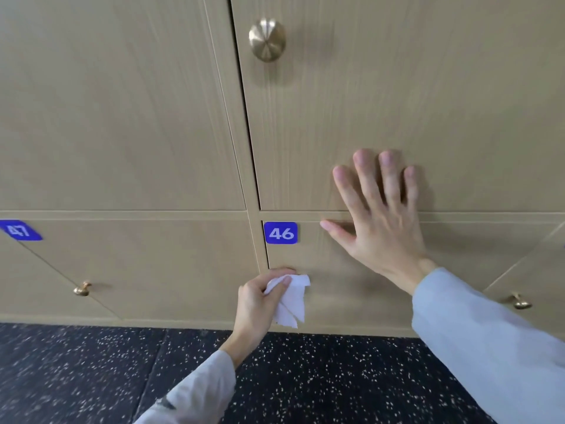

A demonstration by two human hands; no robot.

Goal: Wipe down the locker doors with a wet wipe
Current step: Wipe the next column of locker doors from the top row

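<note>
gripping white wet wipe [290, 298] in left hand [260, 304] on locker door 46 [351, 289], right hand [379, 215] flat, fingers spread

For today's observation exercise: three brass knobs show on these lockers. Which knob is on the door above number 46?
The large round brass knob at the top, seen face-on. The other two, small knobs, sit low on the bottom-row doors.

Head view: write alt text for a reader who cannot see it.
A person's left hand grips a white wet wipe against locker door 46, while the right hand presses flat, fingers spread, across the seam above. Brass knobs and a speckled dark floor are visible.
</note>
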